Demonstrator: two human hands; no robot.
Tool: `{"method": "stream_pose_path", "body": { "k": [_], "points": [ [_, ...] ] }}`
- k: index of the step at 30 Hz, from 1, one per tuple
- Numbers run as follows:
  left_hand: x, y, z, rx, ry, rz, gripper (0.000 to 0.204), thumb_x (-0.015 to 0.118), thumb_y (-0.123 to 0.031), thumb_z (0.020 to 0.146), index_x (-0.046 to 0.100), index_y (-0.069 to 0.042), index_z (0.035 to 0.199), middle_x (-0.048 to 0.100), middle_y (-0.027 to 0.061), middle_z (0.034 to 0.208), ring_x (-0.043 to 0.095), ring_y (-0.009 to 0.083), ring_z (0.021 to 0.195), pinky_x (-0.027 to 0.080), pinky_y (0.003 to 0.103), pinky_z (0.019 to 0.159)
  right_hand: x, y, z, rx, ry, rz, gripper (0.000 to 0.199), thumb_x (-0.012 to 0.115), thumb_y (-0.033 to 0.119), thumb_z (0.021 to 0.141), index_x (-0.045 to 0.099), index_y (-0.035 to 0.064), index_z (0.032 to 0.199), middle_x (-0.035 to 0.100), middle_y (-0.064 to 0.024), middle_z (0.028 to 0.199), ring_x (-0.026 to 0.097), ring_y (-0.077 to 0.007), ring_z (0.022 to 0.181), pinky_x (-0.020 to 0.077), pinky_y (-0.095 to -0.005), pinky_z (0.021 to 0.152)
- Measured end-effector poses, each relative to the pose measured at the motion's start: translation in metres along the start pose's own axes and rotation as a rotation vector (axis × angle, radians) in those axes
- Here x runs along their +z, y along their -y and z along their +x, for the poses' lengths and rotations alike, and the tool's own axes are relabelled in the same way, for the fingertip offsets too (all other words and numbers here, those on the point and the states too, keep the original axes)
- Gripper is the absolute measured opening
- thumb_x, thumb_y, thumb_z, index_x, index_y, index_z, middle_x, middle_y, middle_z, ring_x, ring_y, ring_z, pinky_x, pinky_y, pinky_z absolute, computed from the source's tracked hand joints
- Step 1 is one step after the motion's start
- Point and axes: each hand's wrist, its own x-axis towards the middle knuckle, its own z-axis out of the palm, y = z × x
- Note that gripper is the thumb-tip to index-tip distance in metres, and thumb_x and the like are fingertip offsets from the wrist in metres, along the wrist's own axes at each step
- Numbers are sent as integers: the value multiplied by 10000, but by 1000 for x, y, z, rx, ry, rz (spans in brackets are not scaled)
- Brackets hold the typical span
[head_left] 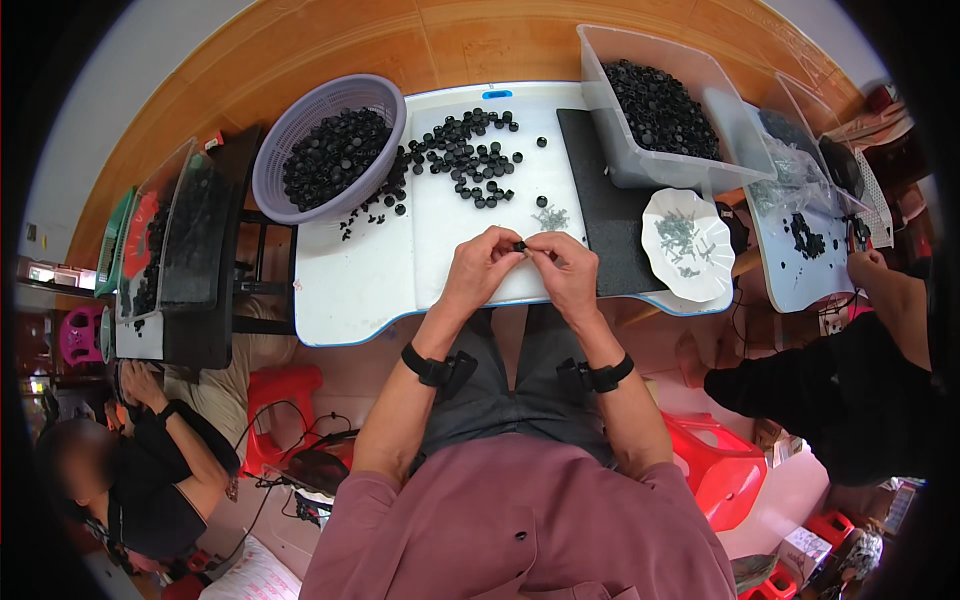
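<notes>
Both my hands meet over the near part of the white table (350,295). Between the fingertips sits a small black round plastic part (519,246). My left hand (480,265) pinches it from the left. My right hand (566,268) is closed at its other side, its thumb and finger pressed together; whether it also grips a small pin there is too small to tell. Just beyond my right hand lies a little heap of small clear or metallic pins (550,217). Farther off, many loose black round parts (475,155) are spread on the white surface.
A purple basket (262,170) of black parts stands at the left, a clear plastic bin (625,170) of black pieces at the back right. A white scalloped plate (665,275) holds small pins on the right, beside a black mat (605,235). Co-workers sit at tables on both sides.
</notes>
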Motion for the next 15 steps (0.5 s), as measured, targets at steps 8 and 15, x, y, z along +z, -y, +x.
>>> {"method": "stream_pose_path", "body": {
  "k": [8, 15],
  "points": [
    [-2, 0, 0, 5, 24, -15, 226, 804, -82, 862, 703, -11, 1052, 771, 103, 898, 742, 168, 799, 573, 282, 715, 1, 5, 0, -93, 16, -43, 106, 743, -48, 832, 757, 9, 922, 754, -99, 881, 731, -203, 786, 568, -304, 691],
    [-2, 5, 1, -103, -4, -136, 265, 794, -43, 857, 708, 8, 1104, 784, 121, 940, 764, 162, 857, 606, 279, 780, 3, 4, 2, -237, 39, -146, 157, 732, -25, 835, 759, 35, 978, 761, -119, 915, 735, -266, 805, 560, -338, 721]
  ]
}}
